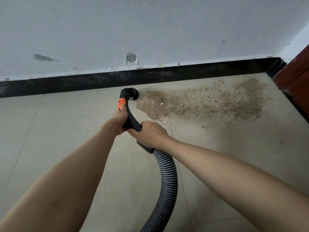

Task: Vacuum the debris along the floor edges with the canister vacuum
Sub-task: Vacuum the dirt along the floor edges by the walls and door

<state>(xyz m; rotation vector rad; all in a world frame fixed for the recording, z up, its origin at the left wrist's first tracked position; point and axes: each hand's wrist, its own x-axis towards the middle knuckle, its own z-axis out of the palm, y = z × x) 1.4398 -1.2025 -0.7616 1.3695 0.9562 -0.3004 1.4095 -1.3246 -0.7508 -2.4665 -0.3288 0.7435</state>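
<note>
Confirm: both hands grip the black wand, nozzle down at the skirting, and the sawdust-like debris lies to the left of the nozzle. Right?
Not quite. The debris lies to the right of the nozzle, spreading toward the corner, not to its left. The head view shows it. The rest holds: the left hand and right hand both grip the black wand, with the nozzle down at the skirting.

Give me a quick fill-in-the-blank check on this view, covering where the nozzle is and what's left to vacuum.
1. The vacuum nozzle sits on the floor right beside the black ____.
2. The sawdust-like debris spreads from the nozzle toward the ____ side of the view.
3. The left hand grips the black handle tube just below its ____ collar.
4. The right hand grips the tube just above the ribbed ____.

Missing words: baseboard; right; orange; hose
</note>
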